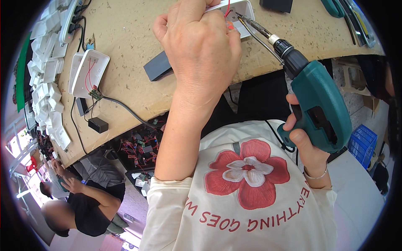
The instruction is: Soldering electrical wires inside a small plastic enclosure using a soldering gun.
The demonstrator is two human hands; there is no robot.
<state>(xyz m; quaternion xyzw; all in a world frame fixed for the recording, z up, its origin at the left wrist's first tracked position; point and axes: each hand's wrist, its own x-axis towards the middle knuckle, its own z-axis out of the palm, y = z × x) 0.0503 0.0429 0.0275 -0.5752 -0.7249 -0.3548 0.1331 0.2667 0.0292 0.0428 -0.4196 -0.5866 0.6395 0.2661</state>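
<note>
My right hand (307,144) grips a green soldering gun (320,100) by its handle. The gun's metal tip and thin feed tube reach into a white plastic case (243,9) at the top of the table. My left hand (201,48) is closed at the case's near-left side, its back toward me. A red wire (228,8) rises by its fingertips, close to the soldering tip. The fingers hide what they pinch. A dark grey rectangular block (158,66) lies beside my left wrist.
Left on the table, an open white case (90,73) has red wires running to a small green circuit board (95,93). Near it are a black box (98,124), black cables and stacked white cases (48,79). Tools lie far right; another person (90,201) works at lower left.
</note>
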